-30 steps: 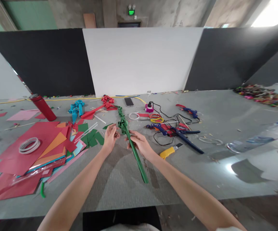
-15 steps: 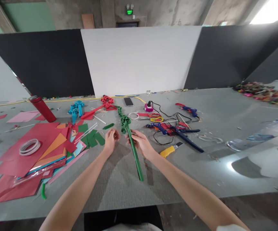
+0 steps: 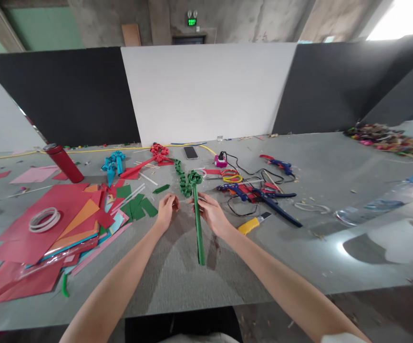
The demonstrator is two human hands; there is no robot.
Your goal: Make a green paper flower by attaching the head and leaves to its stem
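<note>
A green paper flower (image 3: 194, 178) on a long, stiff green stem (image 3: 198, 228) is in my right hand (image 3: 209, 212), whose fingers close around the stem just below the head. A curled green paper strip (image 3: 182, 178) trails from the head toward the back of the table. My left hand (image 3: 167, 209) hovers just left of the stem, apart from it, fingers curled together; whatever they pinch, if anything, is too small to make out. Cut green paper pieces (image 3: 138, 206) lie left of that hand, with a pointed green piece (image 3: 161, 189) behind it.
Red and orange paper sheets (image 3: 31, 238) with a tape roll (image 3: 44, 219) spread at left, near a red bottle (image 3: 64, 163). Blue (image 3: 113, 164) and red paper flowers (image 3: 159, 152) lie behind. At right are a yellow utility knife (image 3: 251, 225), pliers (image 3: 276, 205), glue guns (image 3: 233, 189) and cords.
The green flower has turned in my right hand: its head shifted right and its stem's lower end swung left, standing straighter. My left hand has moved slightly right.
</note>
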